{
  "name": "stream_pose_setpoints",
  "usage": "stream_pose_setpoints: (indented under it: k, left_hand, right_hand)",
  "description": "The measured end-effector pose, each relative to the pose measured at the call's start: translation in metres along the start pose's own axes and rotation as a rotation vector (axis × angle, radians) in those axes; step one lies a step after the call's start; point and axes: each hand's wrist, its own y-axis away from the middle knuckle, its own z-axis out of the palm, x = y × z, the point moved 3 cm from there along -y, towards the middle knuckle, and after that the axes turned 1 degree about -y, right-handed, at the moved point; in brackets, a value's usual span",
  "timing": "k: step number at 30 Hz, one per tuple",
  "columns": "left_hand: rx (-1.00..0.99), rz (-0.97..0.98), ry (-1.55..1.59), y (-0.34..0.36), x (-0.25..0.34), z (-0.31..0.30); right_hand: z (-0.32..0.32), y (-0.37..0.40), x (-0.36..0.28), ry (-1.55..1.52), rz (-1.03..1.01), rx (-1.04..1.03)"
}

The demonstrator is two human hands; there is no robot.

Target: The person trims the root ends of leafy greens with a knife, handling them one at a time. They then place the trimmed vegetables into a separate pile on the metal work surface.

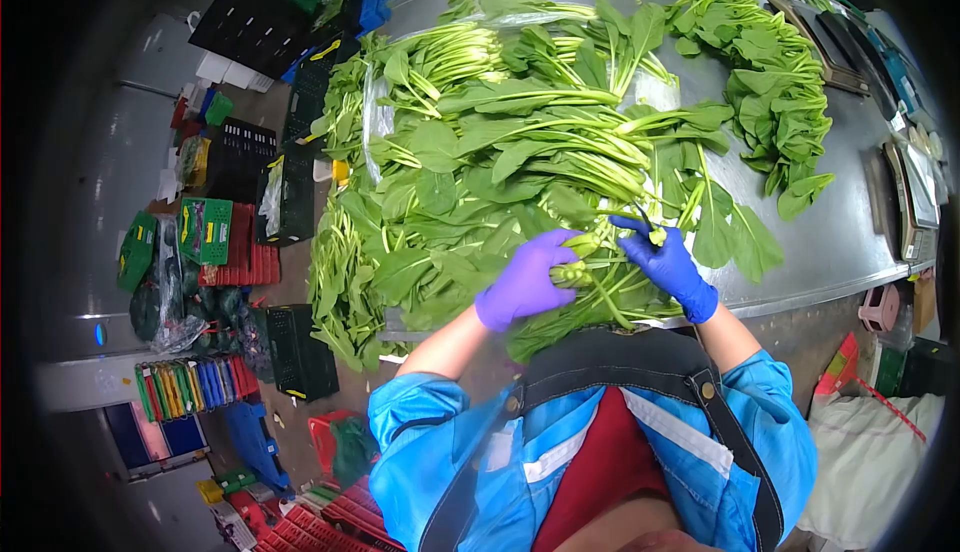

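Note:
A big heap of leafy greens point(500, 152) covers the steel table point(840, 242). My left hand point(528, 280), in a purple glove, grips the stem ends of a bunch of greens point(580, 262) at the table's near edge. My right hand point(668, 260), in a blue glove, pinches a short green stem piece point(657, 236) just right of that bunch, and a dark thin tool seems to stick up between its fingers. The two hands are almost touching. I wear a blue shirt with a dark apron.
A second pile of greens point(780, 102) lies at the table's far right. Scales and trays point(915, 192) stand along the right edge. On the floor to the left are black crates point(295, 352), a red crate point(240, 252), green crates point(205, 227) and bagged produce.

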Motion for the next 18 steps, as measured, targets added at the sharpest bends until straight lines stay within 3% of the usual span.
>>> stream_pose_setpoints:
  k: [3,7,9,10,11,13,14,15,16,17,18]
  left_hand:
    - [-0.030,-0.115,0.168,-0.011,0.017,0.000]
    - [-0.005,-0.198,-0.002,-0.003,0.017,-0.014]
    - [0.157,-0.177,-0.225,0.002,0.020,-0.036]
    - [0.242,-0.293,-0.137,0.003,0.022,-0.046]
    - [0.243,-0.295,-0.135,0.002,0.025,-0.054]
    - [0.291,-0.008,-0.712,-0.002,0.038,-0.067]
    - [0.200,0.000,-0.393,0.002,0.020,-0.053]
    - [0.202,-0.002,-0.393,0.001,0.013,-0.041]
    - [0.075,-0.066,-0.048,-0.003,0.008,-0.025]
    - [-0.055,-0.126,0.297,-0.007,0.006,-0.010]
    - [-0.132,-0.359,0.642,-0.014,0.015,-0.004]
  right_hand:
    - [0.023,-0.007,-0.022,-0.164,-0.097,-0.205]
    - [0.036,-0.013,0.029,-0.088,-0.106,-0.140]
    - [0.027,-0.020,0.062,-0.238,0.092,0.069]
    - [0.013,-0.018,0.037,-0.203,0.309,0.130]
    - [0.002,-0.016,0.038,-0.214,0.400,0.109]
    - [0.007,-0.014,0.035,-0.189,0.322,0.103]
    - [0.015,-0.011,0.030,-0.264,0.194,0.098]
    - [0.025,-0.009,0.020,-0.339,0.061,0.096]
    - [0.031,-0.010,0.012,-0.198,-0.010,0.067]
    - [0.034,-0.006,0.005,-0.158,0.051,-0.011]
    - [0.033,-0.007,0.000,-0.115,0.033,-0.012]
